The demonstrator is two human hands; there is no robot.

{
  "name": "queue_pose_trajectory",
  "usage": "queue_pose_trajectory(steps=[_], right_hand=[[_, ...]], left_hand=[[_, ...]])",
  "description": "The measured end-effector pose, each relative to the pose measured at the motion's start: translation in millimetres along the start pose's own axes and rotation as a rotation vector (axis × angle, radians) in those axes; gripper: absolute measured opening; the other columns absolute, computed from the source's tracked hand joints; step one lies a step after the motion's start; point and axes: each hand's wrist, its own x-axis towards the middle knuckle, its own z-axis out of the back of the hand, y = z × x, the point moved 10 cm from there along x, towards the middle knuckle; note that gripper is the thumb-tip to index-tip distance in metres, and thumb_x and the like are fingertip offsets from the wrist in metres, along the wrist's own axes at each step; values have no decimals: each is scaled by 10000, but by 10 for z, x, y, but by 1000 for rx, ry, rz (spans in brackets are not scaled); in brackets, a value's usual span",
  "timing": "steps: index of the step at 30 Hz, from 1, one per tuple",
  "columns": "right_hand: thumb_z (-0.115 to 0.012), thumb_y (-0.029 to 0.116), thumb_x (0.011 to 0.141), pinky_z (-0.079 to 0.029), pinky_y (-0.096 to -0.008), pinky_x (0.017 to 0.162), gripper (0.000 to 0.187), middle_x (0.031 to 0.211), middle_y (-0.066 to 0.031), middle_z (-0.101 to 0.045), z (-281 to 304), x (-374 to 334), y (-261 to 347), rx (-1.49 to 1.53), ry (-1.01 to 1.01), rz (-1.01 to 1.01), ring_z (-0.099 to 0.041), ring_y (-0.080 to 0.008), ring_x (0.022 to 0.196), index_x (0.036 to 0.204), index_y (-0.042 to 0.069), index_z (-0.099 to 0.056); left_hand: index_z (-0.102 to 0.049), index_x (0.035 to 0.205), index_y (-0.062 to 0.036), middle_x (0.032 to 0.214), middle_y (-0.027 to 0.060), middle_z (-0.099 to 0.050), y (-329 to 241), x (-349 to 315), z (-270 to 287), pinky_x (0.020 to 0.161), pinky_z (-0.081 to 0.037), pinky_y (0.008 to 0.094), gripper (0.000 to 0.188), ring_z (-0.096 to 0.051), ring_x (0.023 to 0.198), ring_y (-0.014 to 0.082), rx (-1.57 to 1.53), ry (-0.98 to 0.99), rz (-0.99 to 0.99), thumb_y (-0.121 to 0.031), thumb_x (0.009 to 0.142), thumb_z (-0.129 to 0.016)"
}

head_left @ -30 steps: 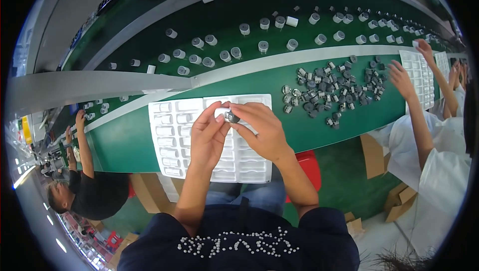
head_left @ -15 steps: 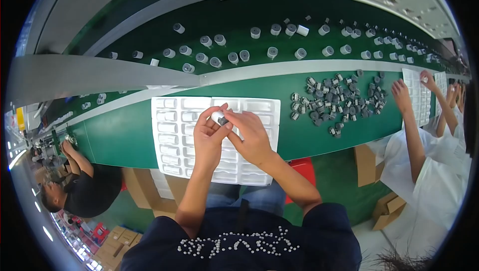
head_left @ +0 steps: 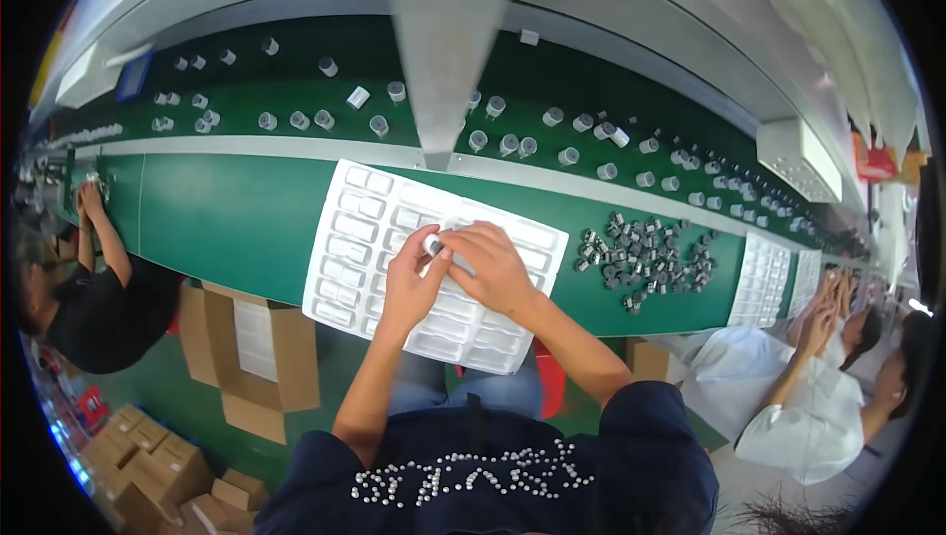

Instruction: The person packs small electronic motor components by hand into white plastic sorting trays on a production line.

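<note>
Between my fingers is a small white cylindrical part (head_left: 432, 243) with a dark grey end. My left hand (head_left: 406, 289) has its fingers and thumb closed around the white side. From the other side, my right hand (head_left: 495, 274) pinches the dark end with its fingertips, which partly hide it. Both hands are over a white plastic tray (head_left: 323, 274) with rows of moulded pockets. The pockets seen at its left side hold pale or clear pieces that are hard to tell from the tray.
Right of the tray lies a heap of small grey-and-silver parts (head_left: 645, 264) on the green table (head_left: 232, 210). Beyond a metal rail, white-and-grey cylinders (head_left: 508, 145) stand on a green belt. A metal post (head_left: 448, 52) rises behind the tray. Co-workers sit left and right; open cardboard boxes (head_left: 296, 367) stand below.
The view has turned, so the tray now appears slanted and the heap lower. Both hands still hold the cylindrical part, with little change in grip.
</note>
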Motion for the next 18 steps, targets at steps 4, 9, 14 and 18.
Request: queue_pose_trajectory(steps=[4,9,14,18], right_hand=[[-761,127,792,-532,-401,872,347,1068,-158,-705,542,475,-940,-223,-119,-89,-685,-316,957,1117,29,-690],[-751,140,817,-551,-404,844,546,1063,-169,-721,1218,1135,-2815,-318,-240,-473,-711,-294,944,1306,35,-531],[-768,204,802,-544,-359,895,557,1085,-191,-716,948,1375,-3447,-496,-48,-572,-704,-302,998,1291,13,-582],[-786,217,788,-540,-359,909,546,1117,-186,-710,885,1489,-3423,-476,167,-391,-701,-297,1014,1270,29,-612]], left_hand=[[-310,1507,-19,1510,217,-379,-400,-247,181,1107,-364,449,830,-384,1383,369,430,49,-293,-211,835,-757],[-414,1504,-251,1620,213,-176,191,-727,-234,1134,-153,686,911,-150,1481,474,1151,415,-376,-554,729,-783],[-455,1485,-291,1635,199,-148,745,-572,-540,1096,-114,749,898,-109,1489,484,1101,358,-385,-624,708,-759],[-447,1490,-294,1639,193,-144,702,-485,-577,1091,-106,754,908,-106,1489,482,1121,271,-357,-633,706,-754]])
